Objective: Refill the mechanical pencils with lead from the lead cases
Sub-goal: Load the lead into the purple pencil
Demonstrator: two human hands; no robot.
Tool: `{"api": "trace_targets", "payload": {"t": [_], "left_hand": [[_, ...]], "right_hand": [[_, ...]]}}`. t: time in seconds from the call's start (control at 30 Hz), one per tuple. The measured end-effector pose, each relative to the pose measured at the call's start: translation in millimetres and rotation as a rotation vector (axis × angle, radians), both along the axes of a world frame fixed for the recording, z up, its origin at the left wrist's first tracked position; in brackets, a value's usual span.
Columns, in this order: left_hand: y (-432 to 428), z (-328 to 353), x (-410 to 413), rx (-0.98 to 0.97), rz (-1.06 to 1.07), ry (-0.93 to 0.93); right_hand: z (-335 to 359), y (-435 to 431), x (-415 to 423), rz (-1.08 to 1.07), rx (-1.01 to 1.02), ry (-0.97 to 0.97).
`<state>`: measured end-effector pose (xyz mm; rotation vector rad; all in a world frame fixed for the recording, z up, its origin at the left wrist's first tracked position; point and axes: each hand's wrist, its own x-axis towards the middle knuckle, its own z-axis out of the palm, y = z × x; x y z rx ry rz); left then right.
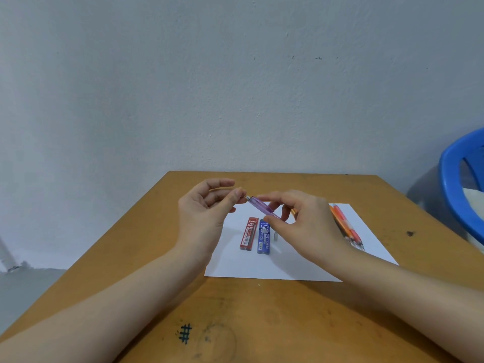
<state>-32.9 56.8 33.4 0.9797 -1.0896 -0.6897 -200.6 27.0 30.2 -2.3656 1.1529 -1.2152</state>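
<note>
- Purple pencil [262, 207] was the piece in hand, but nearest the camera lay the brown table [262, 310], with an inked hash mark [185, 334] at 6 o'clock.
- Beyond that lay a white sheet [288, 265]. On it the red lead case [247, 234] and blue lead case [264, 238] rested side by side, long axes running 6 to 12 o'clock, with a small grey cap [275, 236] just beside the blue one at 3 o'clock.
- Above the cases, the right hand [303, 224] grasped the purple pencil by thumb and fingertips. Its long axis ran from 4 to 10 o'clock, and the bare metal end pointed to 10 o'clock.
- At 10 o'clock of that end, almost touching it, the left hand [207, 208] pinched what looked like a thin lead [222, 189] between thumb and forefinger, its other fingers loosely curled.
- I judged the coming move to hinge on lining that lead up with the pencil's axis; the left hand was the nearer, and nothing stood between lead and opening.
- Two orange pencils [345, 226] lay on the sheet at 3 o'clock, partly hidden behind the right hand.
- A blue chair [455, 184] stood farther off at 3 o'clock, and a pale wall [235, 87] closed the view at 12 o'clock.
</note>
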Motion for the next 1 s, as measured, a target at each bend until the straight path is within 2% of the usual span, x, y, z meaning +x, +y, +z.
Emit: {"api": "trace_targets", "payload": {"t": [0.3,0.6,0.77,1.0], "left_hand": [[-1.5,-4.9,-2.0,0.016,-0.046,-0.048],[1.6,-5.3,-5.8,0.011,-0.103,-0.036],[6.3,-2.8,-8.4,-0.04,-0.107,0.003],[8.6,1.6,-5.0,-0.146,0.011,0.019]], "right_hand": [[-0.1,1.2,1.4,0.002,-0.01,-0.004],[3.6,7.8,4.8,0.047,-0.007,-0.177],[2.0,11.2,7.1,0.06,-0.025,-0.151],[11.1,8.3,4.1,0.14,0.093,-0.204]]}}
